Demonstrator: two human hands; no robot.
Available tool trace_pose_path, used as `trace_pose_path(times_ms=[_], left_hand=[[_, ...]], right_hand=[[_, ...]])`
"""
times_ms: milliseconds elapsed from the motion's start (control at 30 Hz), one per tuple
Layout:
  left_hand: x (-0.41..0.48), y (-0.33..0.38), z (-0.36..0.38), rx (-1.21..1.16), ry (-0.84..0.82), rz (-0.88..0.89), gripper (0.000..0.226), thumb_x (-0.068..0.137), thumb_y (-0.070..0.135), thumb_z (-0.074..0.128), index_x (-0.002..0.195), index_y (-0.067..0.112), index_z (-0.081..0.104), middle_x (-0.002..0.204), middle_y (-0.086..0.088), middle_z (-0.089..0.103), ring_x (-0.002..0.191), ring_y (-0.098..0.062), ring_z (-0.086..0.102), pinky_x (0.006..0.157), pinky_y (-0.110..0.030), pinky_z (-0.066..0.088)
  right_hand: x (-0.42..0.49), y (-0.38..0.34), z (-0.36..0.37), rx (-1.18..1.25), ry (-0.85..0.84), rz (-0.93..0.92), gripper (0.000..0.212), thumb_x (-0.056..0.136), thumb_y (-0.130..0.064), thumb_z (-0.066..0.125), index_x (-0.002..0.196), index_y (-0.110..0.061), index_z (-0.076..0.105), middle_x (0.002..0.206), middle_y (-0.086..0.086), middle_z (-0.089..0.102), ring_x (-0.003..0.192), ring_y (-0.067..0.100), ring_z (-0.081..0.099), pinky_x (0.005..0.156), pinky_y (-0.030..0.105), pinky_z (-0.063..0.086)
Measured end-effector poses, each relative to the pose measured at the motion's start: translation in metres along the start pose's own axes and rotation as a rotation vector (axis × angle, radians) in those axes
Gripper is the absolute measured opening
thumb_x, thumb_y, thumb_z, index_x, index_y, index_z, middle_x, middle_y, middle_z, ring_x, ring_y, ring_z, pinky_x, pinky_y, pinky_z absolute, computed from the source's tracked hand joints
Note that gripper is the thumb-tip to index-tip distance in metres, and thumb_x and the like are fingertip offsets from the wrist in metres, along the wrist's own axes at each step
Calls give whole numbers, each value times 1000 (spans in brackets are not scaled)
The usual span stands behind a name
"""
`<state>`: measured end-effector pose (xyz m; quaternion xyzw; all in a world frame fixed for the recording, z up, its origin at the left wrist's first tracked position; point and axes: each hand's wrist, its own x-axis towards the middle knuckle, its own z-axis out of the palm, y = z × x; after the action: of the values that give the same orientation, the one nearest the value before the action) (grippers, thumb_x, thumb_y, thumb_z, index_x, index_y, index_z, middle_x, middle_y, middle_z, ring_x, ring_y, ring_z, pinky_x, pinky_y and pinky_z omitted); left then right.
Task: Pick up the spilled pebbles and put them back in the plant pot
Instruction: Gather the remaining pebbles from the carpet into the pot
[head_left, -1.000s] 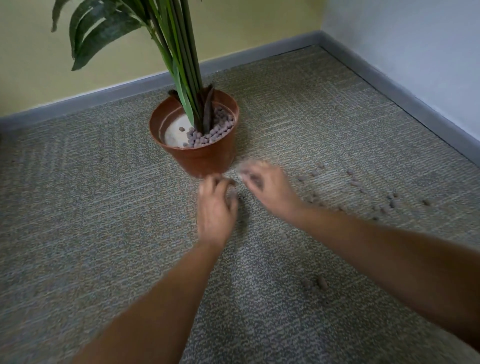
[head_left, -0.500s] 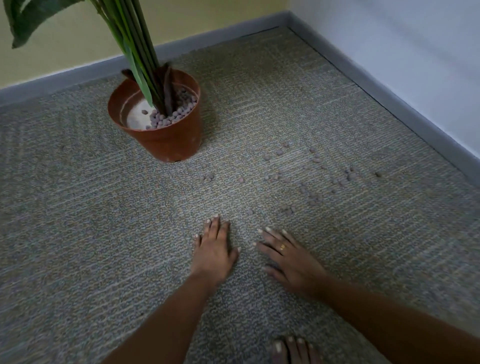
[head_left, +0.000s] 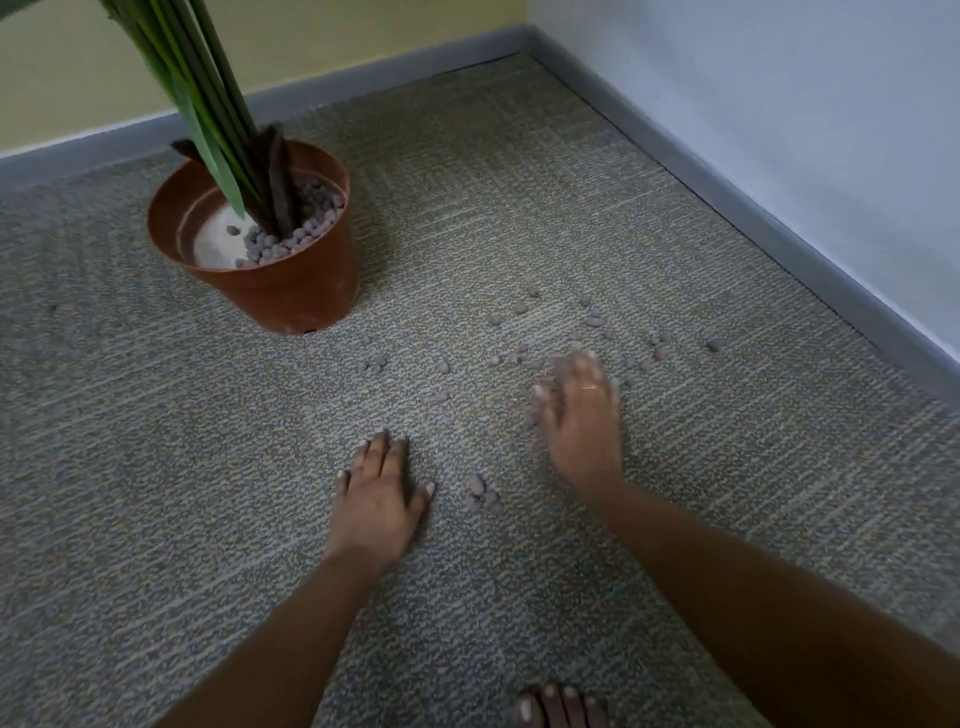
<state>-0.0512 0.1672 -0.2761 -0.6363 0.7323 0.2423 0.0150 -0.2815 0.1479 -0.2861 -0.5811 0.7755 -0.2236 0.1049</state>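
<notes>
A terracotta plant pot (head_left: 291, 291) stands on the carpet at the upper left, holding green stalks and a heap of grey-purple pebbles (head_left: 296, 239). Several spilled pebbles (head_left: 595, 319) lie scattered on the carpet right of the pot, and a small cluster of pebbles (head_left: 480, 493) sits between my hands. My left hand (head_left: 379, 499) rests flat on the carpet, fingers spread, holding nothing. My right hand (head_left: 582, 415), blurred and wearing a ring, reaches over the scattered pebbles with its fingers down on the carpet; whether it holds any is unclear.
Grey skirting (head_left: 753, 218) runs along the right wall and the far wall, meeting in a corner at the top. Toes of a bare foot (head_left: 556, 706) show at the bottom edge. The plant's stalks (head_left: 208, 88) lean up and left over the pot.
Both hands drew back from the pot's base to the carpet. Since half a second ago my right hand has moved forward and right into the scattered pebbles; the left stays flat.
</notes>
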Motion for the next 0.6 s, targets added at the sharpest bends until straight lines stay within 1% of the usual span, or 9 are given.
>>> trace_pose_path(times_ms=[100, 167, 267, 333, 400, 467, 500, 567, 600], left_hand=[[4, 9, 4, -10, -19, -14, 66, 92, 51, 35, 146, 22, 9, 157, 0, 1, 144, -22, 1, 116, -45, 8], [2, 17, 8, -9, 5, 38, 67, 91, 53, 33, 146, 25, 7, 157, 2, -1, 144, -20, -2, 116, -45, 4], [-4, 32, 16, 12, 4, 217, 68, 90, 57, 29, 146, 28, 4, 157, 6, -4, 144, -14, -8, 117, -45, -1], [-5, 43, 21, 54, -36, 324, 69, 89, 59, 25, 145, 30, -1, 156, 10, -8, 143, -11, -14, 116, -45, -3], [-5, 50, 26, 106, -60, 391, 68, 90, 59, 24, 145, 32, -5, 155, 12, -11, 141, -9, -18, 115, -43, -6], [-5, 52, 30, 153, -88, 427, 67, 90, 58, 23, 144, 32, -7, 155, 11, -12, 141, -10, -18, 114, -44, -8], [-4, 53, 30, 182, -105, 449, 67, 90, 59, 21, 144, 32, -7, 156, 10, -11, 142, -13, -16, 114, -46, -7], [-3, 51, 33, 254, -141, 489, 67, 88, 60, 16, 144, 32, -5, 156, 8, -10, 142, -17, -17, 114, -50, -6], [-3, 50, 34, 284, -148, 503, 65, 88, 60, 16, 144, 34, -4, 156, 8, -11, 141, -17, -20, 114, -50, -7]], right_hand=[[3, 41, -13, -70, -26, 235, 61, 93, -50, 31, 142, -14, 24, 155, 14, 13, 144, 27, 5, 116, 54, 7], [-4, 50, -9, -122, -100, 234, 65, 92, -52, 29, 144, -14, 18, 156, 15, 7, 144, 27, 1, 117, 52, 3], [-16, 41, 8, -186, -158, 106, 64, 93, -52, 27, 145, -19, 13, 157, 10, 4, 145, 24, -2, 114, 46, -6], [-18, 29, 17, -140, -162, 60, 60, 94, -48, 28, 145, -20, 13, 157, 8, 9, 145, 23, -1, 114, 43, -5], [-18, 19, 20, -93, -175, 7, 53, 96, -42, 29, 144, -22, 19, 156, 5, 13, 145, 21, 2, 116, 44, -2], [-19, 14, 18, -28, -223, -130, 47, 97, -39, 30, 141, -25, 28, 155, 0, 19, 145, 20, 5, 116, 47, 2], [-19, 14, 14, -12, -269, -244, 46, 96, -40, 32, 140, -27, 30, 155, -2, 21, 144, 20, 5, 116, 48, 2], [-12, 25, 1, -51, -347, -436, 48, 94, -45, 35, 140, -32, 29, 155, -5, 20, 144, 18, 3, 115, 46, 0], [-5, 34, -6, -61, -338, -432, 50, 93, -48, 35, 140, -33, 28, 155, -4, 19, 143, 17, 3, 115, 47, 1]])
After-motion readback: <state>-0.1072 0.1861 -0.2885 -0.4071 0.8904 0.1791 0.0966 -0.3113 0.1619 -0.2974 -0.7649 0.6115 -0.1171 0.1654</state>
